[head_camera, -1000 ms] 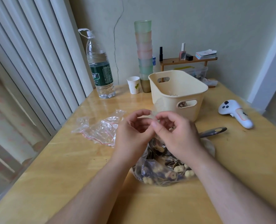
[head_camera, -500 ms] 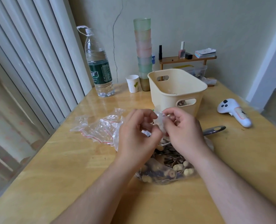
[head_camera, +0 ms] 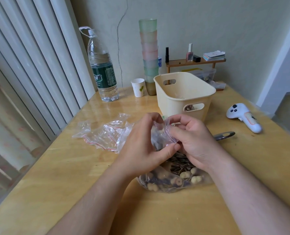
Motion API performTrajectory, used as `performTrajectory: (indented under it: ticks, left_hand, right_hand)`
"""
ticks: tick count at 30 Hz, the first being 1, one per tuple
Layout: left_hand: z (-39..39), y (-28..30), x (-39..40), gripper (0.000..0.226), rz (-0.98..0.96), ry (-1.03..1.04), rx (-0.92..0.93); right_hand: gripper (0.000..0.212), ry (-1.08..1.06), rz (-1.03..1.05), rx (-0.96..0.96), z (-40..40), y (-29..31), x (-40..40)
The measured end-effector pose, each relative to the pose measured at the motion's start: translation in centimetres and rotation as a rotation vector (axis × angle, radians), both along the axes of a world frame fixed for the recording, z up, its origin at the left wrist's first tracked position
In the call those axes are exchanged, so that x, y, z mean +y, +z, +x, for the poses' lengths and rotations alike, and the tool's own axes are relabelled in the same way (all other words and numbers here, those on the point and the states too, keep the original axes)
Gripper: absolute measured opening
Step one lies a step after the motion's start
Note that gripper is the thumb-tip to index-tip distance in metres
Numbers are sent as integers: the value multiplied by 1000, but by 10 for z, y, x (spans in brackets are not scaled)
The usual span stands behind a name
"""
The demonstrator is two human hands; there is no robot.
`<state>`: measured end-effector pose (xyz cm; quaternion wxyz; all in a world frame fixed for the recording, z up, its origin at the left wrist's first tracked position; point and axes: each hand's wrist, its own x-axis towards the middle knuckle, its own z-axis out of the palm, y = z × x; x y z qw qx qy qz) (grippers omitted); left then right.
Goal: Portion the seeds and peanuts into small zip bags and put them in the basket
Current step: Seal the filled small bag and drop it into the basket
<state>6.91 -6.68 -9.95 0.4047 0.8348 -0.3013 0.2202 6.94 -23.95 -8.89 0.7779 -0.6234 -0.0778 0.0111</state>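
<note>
— Seeds and peanuts [head_camera: 179,173], where are they?
— In a big clear bag [head_camera: 157,185] lying on the wooden table [head_camera: 73,175], right under the wrists. Striped sunflower seeds on top, pale peanuts toward the near edge

— And the hands?
— Both are raised just above that bag, pinching a small zip bag [head_camera: 161,134] between them. The left hand [head_camera: 140,150] has its fingers curled round the bag's left side, thumb at the lower edge. The right hand [head_camera: 195,141] grips the right side with thumb and curled fingers

— Is anything in the small bag?
— Something dark shows through the plastic, but I can't tell if it is inside or behind

— Where's the basket?
— The cream basket [head_camera: 207,97] stands just beyond the hands. Through its handle slot some filled packet shows

— What else is on the table?
— A heap of empty zip bags [head_camera: 105,136] with red strips to the left, a water bottle [head_camera: 101,72], a paper cup [head_camera: 138,87], a stack of tinted cups [head_camera: 149,53], a white controller [head_camera: 242,116] on the right, and a metal handle [head_camera: 224,135] poking out behind the right hand
</note>
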Motion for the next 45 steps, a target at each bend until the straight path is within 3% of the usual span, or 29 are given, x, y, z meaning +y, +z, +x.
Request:
performTrajectory:
  ticks: [5, 14, 19, 21, 23, 27, 30, 37, 42, 45]
  left_hand:
    - [0, 7, 3, 72, 89, 80, -11]
    - [2, 6, 4, 79, 145, 116, -78]
    - [3, 3, 0, 69, 78, 155, -72]
    - [2, 1, -3, 60, -34, 149, -9]
    - [0, 1, -7, 50, -206, 123, 116]
    - [-8, 6, -12, 42, -525, -156, 434]
    - [-12, 11, -12, 44, -572, -333, 558]
    - [-6, 7, -9, 40, -539, -264, 731]
    - [-3, 4, -10, 38, -609, -258, 818]
    - [-2, 5, -10, 37, -665, -250, 843]
  right_hand:
    - [16, -83, -138, -67, 1, 0, -5]
    - [23, -153, -161, -104, 0, 0, -5]
    - [15, -155, -170, -108, 0, 0, -3]
    - [3, -145, -173, -106, -1, 3, -6]
    - [17, -159, -264, -96, 0, 3, -13]
    - [21, -273, -890, -92, 4, 1, -32]
    - [20, -307, -1133, -46, 2, 2, -38]
    - [16, -262, -1105, -45, 1, 3, -38]
    - [55, -327, -1054, -104, -4, 2, -32]
    - [58, -262, -1093, -6, -3, -4, -30]
